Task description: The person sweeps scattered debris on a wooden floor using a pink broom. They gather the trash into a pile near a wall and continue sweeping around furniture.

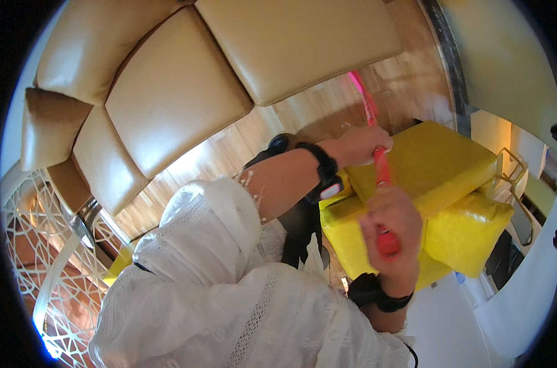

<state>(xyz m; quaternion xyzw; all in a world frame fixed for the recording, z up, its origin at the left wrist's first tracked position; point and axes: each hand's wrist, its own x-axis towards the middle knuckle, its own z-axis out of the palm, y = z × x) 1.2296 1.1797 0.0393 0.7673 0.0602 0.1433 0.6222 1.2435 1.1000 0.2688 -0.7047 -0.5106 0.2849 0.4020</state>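
Note:
Both of my hands grip a long red and pink handle (382, 168), like that of a broom or mop. My left hand (366, 143) closes around its middle, with a black watch-like band on that wrist. Nearer my body, my right hand (395, 225) is wrapped around the handle close to its rounded red end; this hand is slightly blurred. From there the handle slants away over the floor. Its pink far part passes out of sight at the edge of the tan sofa (301, 46), so whatever is at that end is hidden.
Wood-look flooring (232, 138) runs between the sofa and my body. Right beside my hands stands a yellow upholstered seat (444, 161) with a yellow cushion (467, 234). A white lattice screen (53, 276) is at the left, and a gold-coloured metal frame (520, 198) at the right.

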